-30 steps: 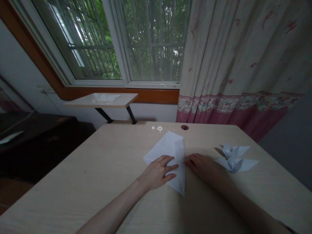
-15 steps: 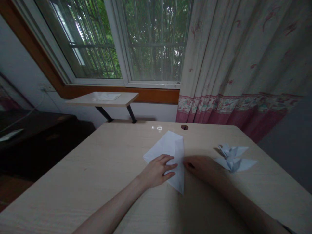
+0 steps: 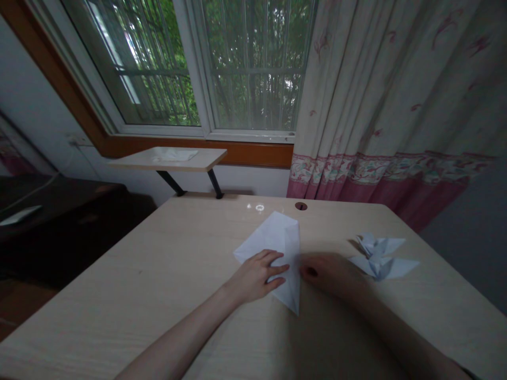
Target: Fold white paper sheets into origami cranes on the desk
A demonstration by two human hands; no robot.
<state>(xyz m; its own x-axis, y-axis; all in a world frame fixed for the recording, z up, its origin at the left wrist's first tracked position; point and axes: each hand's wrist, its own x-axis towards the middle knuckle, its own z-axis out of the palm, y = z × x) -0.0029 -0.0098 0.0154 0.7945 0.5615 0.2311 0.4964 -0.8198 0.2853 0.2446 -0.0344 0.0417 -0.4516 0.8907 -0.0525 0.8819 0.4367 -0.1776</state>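
A folded sheet of white paper lies on the pale wood-grain desk, its long point aimed toward me. My left hand rests on the paper's lower left part with its fingers spread, pressing it flat. My right hand sits just right of the paper, its fingertips at the folded edge, and shadow hides the fingers. Farther right, a white origami crane lies on the desk, apart from both hands.
A round cable hole sits near the desk's far edge. Beyond it stands a narrow shelf table holding a white sheet. A dark cabinet stands at the left, and a pink-hemmed curtain hangs at the right.
My right hand has lowered and shifted slightly, staying beside the paper's edge. My left hand and the paper stay in place. The view has tilted slightly.
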